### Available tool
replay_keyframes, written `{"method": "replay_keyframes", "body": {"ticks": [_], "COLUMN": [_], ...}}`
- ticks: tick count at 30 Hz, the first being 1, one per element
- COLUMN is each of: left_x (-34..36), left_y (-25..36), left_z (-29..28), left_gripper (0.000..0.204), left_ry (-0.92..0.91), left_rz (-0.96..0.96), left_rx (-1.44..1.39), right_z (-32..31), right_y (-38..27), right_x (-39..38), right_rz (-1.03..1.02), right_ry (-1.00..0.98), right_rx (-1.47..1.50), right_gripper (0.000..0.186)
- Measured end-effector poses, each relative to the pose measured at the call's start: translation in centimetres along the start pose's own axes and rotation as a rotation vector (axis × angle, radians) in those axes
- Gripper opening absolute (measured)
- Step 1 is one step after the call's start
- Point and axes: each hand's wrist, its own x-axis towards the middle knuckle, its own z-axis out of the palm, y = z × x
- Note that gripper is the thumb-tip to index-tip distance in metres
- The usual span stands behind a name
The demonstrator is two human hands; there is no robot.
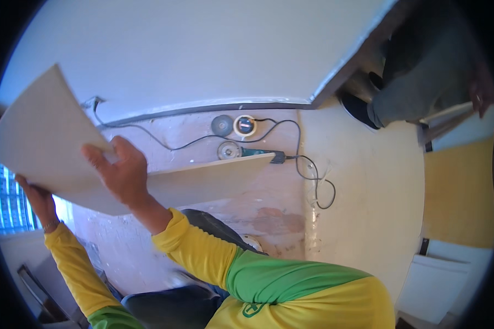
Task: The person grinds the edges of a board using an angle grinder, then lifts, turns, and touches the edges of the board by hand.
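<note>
A large, pale beige flat panel (44,131), like a tile, is held up tilted at the left, between both my hands. My right hand (123,172) grips its inner edge, thumb and fingers on either side. At its lower left edge, my left hand (40,204) wraps round the rim. A long pale strip (208,180) runs rightward from beneath my right hand, its far end overlapping the grinder; my hand hides whether it is part of the same panel. Beyond the strip, a teal angle grinder (260,153) with a round disc lies on the floor.
Near the wall's foot lie a grey disc (222,125) and a cream tape roll (245,116) with a dark object inside. A black cable (192,146) runs to the wall socket (97,101). Another person's leg and shoe (359,111) stand at upper right. White-and-tan boards (460,192) stand far right.
</note>
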Motion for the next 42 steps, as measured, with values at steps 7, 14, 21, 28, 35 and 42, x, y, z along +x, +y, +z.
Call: {"method": "replay_keyframes", "body": {"ticks": [7, 14, 21, 28, 35, 42], "left_x": [2.4, 4.6, 8.8, 16.2, 18.0, 14.4], "left_y": [-2.1, -6.1, -7.0, -17.2, -19.9, -14.8], "left_z": [-4.9, -5.4, -3.6, -6.4, -4.7, -0.1], "left_gripper": [0.060, 0.057, 0.067, 0.062, 0.059, 0.057], "left_ry": [0.012, -0.022, -0.275, -0.538, -0.624, -0.611], "left_rz": [0.035, -0.041, -0.006, 0.324, 0.844, 0.042], "left_rx": [-0.021, -0.072, -0.131, 0.204, 0.750, 0.084], "right_z": [5.1, 6.0, 7.1, 7.0, 7.3, 7.0], "right_y": [3.2, 3.9, 5.5, 4.7, 4.7, 5.9], "right_x": [-1.7, -1.1, -0.5, -3.2, -5.2, -5.1], "right_rz": [0.028, 0.102, -0.046, -0.026, -0.147, -0.133], "right_ry": [-0.049, -0.028, 0.190, 0.366, 0.470, 0.493], "right_rx": [0.071, -0.042, -0.061, -0.267, -0.225, -0.243], "right_gripper": [0.052, 0.036, 0.033, 0.032, 0.039, 0.042]}}
